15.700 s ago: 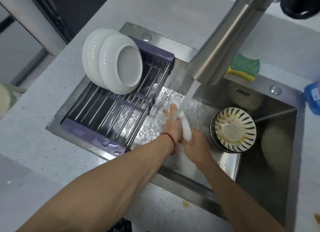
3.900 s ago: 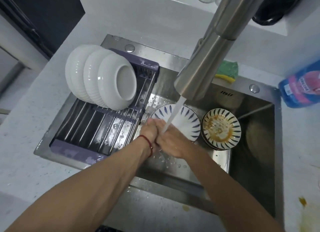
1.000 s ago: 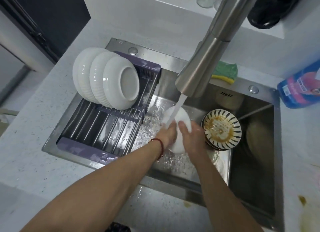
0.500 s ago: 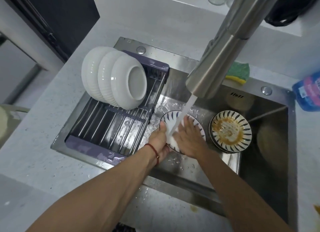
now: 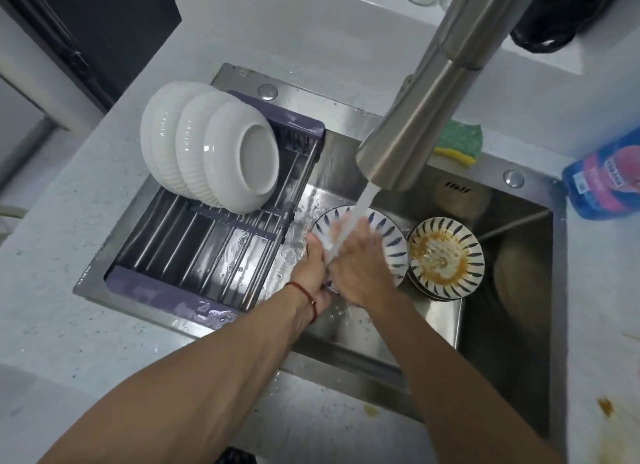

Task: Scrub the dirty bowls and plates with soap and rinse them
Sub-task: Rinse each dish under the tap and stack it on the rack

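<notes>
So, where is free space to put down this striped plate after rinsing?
Free: the rack bars in front of the white bowls. Crowded: the sink ledge under the striped plate, beside the dirty stack.

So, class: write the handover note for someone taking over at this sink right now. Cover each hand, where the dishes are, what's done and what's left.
Left hand: grips the left rim of the striped plate under the running faucet.
Right hand: lies flat on the plate's face, rubbing it in the stream.
Done: three white bowls stand in the drying rack.
Left: finish rinsing this plate and rack it; the dirty striped stack beside it, sauce on top, is unwashed. Sponge lies on the sink rim behind the faucet.
</notes>
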The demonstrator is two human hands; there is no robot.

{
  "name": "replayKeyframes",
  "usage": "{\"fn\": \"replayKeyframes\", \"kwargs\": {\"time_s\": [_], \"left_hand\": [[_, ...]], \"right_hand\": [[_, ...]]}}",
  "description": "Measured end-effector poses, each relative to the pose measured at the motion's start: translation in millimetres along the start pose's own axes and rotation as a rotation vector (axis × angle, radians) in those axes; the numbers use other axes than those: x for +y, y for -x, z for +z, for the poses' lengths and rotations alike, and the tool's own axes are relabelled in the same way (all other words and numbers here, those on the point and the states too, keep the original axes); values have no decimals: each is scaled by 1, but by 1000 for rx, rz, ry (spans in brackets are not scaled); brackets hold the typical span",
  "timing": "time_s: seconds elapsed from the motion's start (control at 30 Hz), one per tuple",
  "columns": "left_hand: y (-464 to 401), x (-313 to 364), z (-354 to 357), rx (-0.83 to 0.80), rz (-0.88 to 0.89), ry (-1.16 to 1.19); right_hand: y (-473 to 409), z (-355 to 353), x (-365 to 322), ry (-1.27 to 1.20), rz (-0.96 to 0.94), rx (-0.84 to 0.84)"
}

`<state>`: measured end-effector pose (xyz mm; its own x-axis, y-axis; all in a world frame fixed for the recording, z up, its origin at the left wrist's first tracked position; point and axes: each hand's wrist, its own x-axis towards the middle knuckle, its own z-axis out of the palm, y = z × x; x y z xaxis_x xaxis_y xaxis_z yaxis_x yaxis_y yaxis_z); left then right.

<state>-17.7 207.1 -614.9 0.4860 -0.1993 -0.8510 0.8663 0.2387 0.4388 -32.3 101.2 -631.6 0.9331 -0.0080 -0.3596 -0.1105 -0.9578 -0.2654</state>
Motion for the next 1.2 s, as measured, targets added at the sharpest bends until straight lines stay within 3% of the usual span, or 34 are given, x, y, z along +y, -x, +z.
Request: {"fn": "replayKeyframes", "kwargs": {"time_s": [0.1,0.2,0.3,0.37,0.43,0.53,0.6,0.63,0.73,0.83,0.97,1.2], "left_hand": [[-10,12,-7,-72,9,33],[-27,11,-15,-14,2,-18],[-18,3,-6,-10,34,-11],[-7,-1,2,-48,31,13],[-9,-5,3,-54,10,-11],[-11,4,-9,-47,21,-32],[-12,11,-15,5,8,-64],[-18,9,-18,36,7,-52],[-27,5,-19,172,23,-114],[-11,6,-5,157,83,-64],[-4,20,14,1,102,44],[-8,11,21,49,249,-442]], "right_hand": [[24,-7,-13,-186,-241,-174],[60,-10,36,-73,-411,-160],[50,-10,66,29,-189,-35],[23,-5,49,104,-26,26],[5,-6,11,59,-20,97],[19,-9,-12,-141,-338,41],[51,-11,9,-150,-539,-18],[62,-9,28,-96,-575,36],[71,2,79,36,-493,147],[63,6,80,3,-403,188],[61,-4,31,-334,-122,183],[68,-33,-3,-1297,259,213]]}}
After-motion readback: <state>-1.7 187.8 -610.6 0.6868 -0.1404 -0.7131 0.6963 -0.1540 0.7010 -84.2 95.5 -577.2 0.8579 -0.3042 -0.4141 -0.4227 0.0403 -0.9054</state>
